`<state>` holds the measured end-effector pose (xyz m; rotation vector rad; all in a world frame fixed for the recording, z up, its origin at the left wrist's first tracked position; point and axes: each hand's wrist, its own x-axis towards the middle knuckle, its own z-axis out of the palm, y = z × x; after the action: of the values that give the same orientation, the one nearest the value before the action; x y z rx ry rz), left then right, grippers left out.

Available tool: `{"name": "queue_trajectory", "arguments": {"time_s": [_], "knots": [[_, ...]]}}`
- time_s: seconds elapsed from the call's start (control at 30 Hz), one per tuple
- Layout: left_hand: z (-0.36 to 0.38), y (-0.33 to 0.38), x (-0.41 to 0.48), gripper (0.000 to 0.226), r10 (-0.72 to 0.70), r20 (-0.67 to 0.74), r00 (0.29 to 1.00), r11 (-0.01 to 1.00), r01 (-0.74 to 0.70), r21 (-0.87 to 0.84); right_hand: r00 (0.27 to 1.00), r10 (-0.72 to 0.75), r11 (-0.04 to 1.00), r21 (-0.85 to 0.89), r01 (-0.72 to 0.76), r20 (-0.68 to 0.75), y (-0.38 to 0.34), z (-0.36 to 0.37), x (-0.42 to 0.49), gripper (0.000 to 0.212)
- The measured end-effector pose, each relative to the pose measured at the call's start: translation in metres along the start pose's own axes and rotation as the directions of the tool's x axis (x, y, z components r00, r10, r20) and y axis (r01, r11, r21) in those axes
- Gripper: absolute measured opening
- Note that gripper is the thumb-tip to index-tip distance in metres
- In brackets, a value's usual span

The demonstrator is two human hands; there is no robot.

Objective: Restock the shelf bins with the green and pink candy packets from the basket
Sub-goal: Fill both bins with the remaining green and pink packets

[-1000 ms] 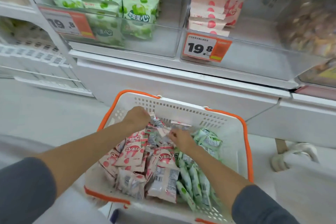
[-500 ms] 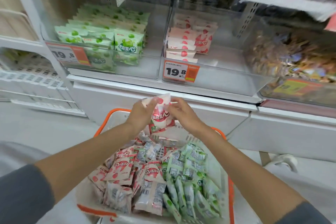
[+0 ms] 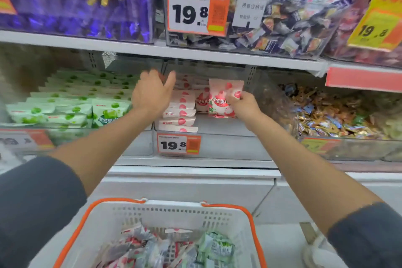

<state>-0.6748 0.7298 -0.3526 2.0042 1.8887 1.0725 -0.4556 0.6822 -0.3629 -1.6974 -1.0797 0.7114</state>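
My right hand (image 3: 243, 105) pinches a pink candy packet (image 3: 221, 99) and holds it upright inside the clear pink bin (image 3: 228, 148), just right of the stacked pink packets (image 3: 181, 113). My left hand (image 3: 152, 92) hovers with fingers spread at the left wall of that bin, above the stack, holding nothing. To the left, the green bin (image 3: 139, 143) holds rows of green packets (image 3: 71, 102). The white basket with an orange rim (image 3: 174, 211) stands below, holding mixed pink packets (image 3: 134, 248) and green packets (image 3: 215, 248).
An upper shelf (image 3: 174, 51) hangs low over the bins, carrying purple candy and mixed wrapped candy. A bin of gold-wrapped candy (image 3: 339, 113) stands to the right. Orange 19.8 price tags (image 3: 178, 143) mark the bin fronts.
Both hands rose from the basket to the shelf. The pink packet, held by both hands before, is now in my right hand alone inside the pink bin; my left hand let go.
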Motion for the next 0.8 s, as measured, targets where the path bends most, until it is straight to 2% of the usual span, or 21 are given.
{"name": "queue_trajectory", "arguments": {"time_s": [0.07, 0.13, 0.23, 0.3, 0.4, 0.5, 0.67, 0.73, 0.8], "knots": [[0.011, -0.002, 0.008, 0.06, 0.001, 0.048, 0.999, 0.996, -0.005, 0.094, 0.999, 0.05, 0.995, -0.087, -0.049, 0.002, 0.005, 0.013, 0.029, 0.016], [0.019, -0.007, 0.01, 0.056, 0.026, 0.019, 0.999, 0.994, -0.028, 0.106, 0.996, 0.071, 0.99, -0.129, -0.064, 0.048, 0.007, 0.035, 0.053, 0.008], [0.023, -0.014, 0.006, 0.048, 0.047, -0.039, 0.998, 0.996, -0.044, 0.075, 0.988, 0.112, 0.978, -0.185, -0.092, 0.103, 0.036, 0.069, 0.094, 0.047], [0.024, -0.014, 0.005, 0.048, 0.039, -0.053, 0.998, 0.998, -0.036, 0.057, 0.99, 0.101, 0.97, -0.233, -0.077, 0.095, 0.048, 0.079, 0.106, 0.055], [0.026, -0.016, 0.007, 0.051, 0.028, -0.072, 0.997, 0.999, -0.026, 0.025, 0.989, 0.144, 0.976, -0.171, -0.137, 0.031, 0.037, 0.077, 0.093, 0.054], [0.027, -0.019, 0.009, 0.05, 0.053, -0.089, 0.995, 0.999, -0.052, 0.009, 0.988, 0.15, 0.983, -0.119, -0.143, 0.046, 0.041, 0.072, 0.094, 0.038], [0.026, -0.018, 0.007, 0.045, 0.044, -0.091, 0.995, 0.998, -0.048, -0.043, 0.981, 0.193, 0.981, -0.033, -0.192, 0.023, 0.045, 0.075, 0.098, 0.03], [0.026, -0.019, 0.007, 0.045, 0.047, -0.089, 0.995, 0.998, -0.051, -0.041, 0.981, 0.157, 0.988, -0.021, -0.155, 0.116, 0.044, 0.074, 0.093, 0.026], [0.026, -0.018, 0.007, 0.044, 0.043, -0.082, 0.996, 0.998, -0.047, -0.037, 0.972, 0.141, 0.99, -0.007, -0.142, 0.186, 0.041, 0.073, 0.085, 0.035]]}}
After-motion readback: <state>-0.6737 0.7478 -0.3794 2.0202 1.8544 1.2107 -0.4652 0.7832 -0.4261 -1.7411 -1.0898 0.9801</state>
